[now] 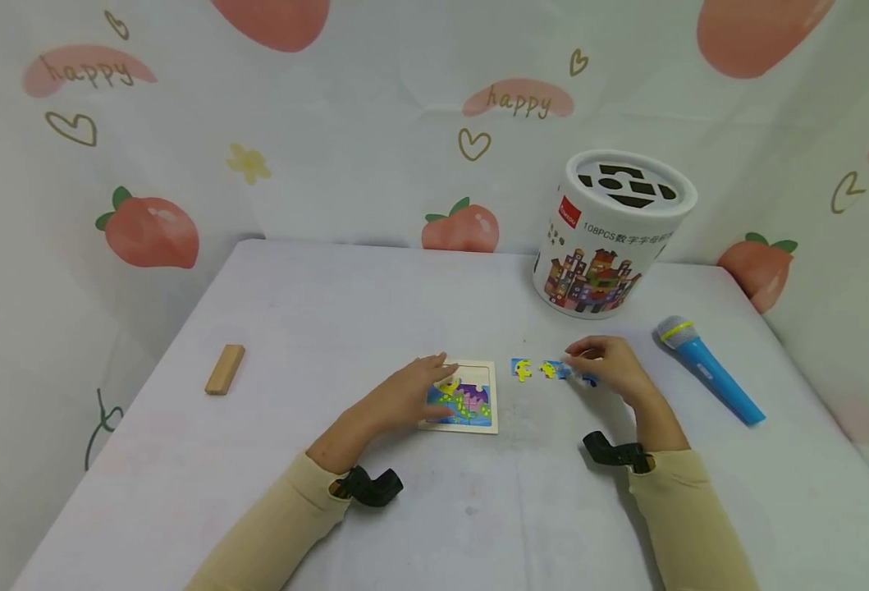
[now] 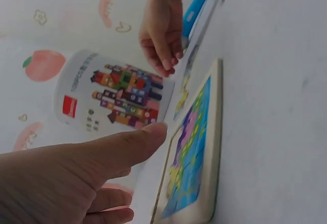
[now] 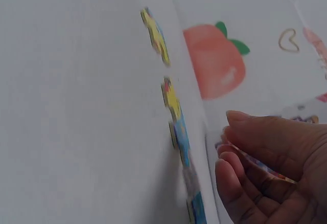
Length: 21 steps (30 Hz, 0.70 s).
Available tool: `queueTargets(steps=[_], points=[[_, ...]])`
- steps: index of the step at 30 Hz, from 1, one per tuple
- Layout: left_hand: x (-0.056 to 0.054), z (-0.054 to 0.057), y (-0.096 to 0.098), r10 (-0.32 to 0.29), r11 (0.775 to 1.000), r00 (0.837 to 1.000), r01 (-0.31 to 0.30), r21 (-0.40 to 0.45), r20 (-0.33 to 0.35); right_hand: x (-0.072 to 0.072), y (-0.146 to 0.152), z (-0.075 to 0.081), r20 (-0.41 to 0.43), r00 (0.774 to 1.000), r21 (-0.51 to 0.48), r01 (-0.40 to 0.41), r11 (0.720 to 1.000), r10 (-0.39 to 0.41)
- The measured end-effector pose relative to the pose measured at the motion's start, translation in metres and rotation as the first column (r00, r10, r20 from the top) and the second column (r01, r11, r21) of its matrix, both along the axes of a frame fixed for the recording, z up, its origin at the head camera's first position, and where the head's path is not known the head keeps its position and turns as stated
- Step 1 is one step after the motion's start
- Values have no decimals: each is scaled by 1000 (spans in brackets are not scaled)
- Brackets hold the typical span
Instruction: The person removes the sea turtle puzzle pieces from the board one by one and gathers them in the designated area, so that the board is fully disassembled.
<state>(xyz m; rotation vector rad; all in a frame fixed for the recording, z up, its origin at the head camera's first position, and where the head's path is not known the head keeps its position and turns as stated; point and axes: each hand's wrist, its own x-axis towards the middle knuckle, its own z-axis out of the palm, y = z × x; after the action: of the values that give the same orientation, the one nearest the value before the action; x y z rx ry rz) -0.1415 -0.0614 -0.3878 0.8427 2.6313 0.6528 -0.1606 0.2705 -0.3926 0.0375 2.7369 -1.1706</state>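
My left hand is at the left side of a small wooden jigsaw board, thumb and fingers spread apart. Purple, green and blue pieces fill the lower part of the board; bare wood shows at its top. In the left wrist view the thumb overlaps the edge of the board. Right of the board lie loose puzzle pieces, yellow and blue, in a row. Over the row's right end hovers my right hand, fingers loosely bent. The right wrist view shows nothing between thumb and fingertips.
A white tub with a holed lid and printed buildings stands at the back right. The blue toy microphone lies right of my right hand. Far left is a wooden block. A peach-printed cloth hangs behind the table.
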Motion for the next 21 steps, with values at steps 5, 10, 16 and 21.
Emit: queueTargets(steps=[5,10,16,21], points=[[-8,-5,-11,73,996,997,-74,41,20,-2,-21,0,-60,993,-7,-99,995,99],[-13,-15,-20,98,991,995,-100,90,29,-5,-49,3,-33,982,-21,-186,982,185],[-13,-20,-24,79,991,996,-83,103,47,-5,-81,6,-27,962,-62,-273,960,272],[-10,-21,-23,75,995,996,-78,69,47,-6,-105,5,-27,935,-85,-355,931,354]])
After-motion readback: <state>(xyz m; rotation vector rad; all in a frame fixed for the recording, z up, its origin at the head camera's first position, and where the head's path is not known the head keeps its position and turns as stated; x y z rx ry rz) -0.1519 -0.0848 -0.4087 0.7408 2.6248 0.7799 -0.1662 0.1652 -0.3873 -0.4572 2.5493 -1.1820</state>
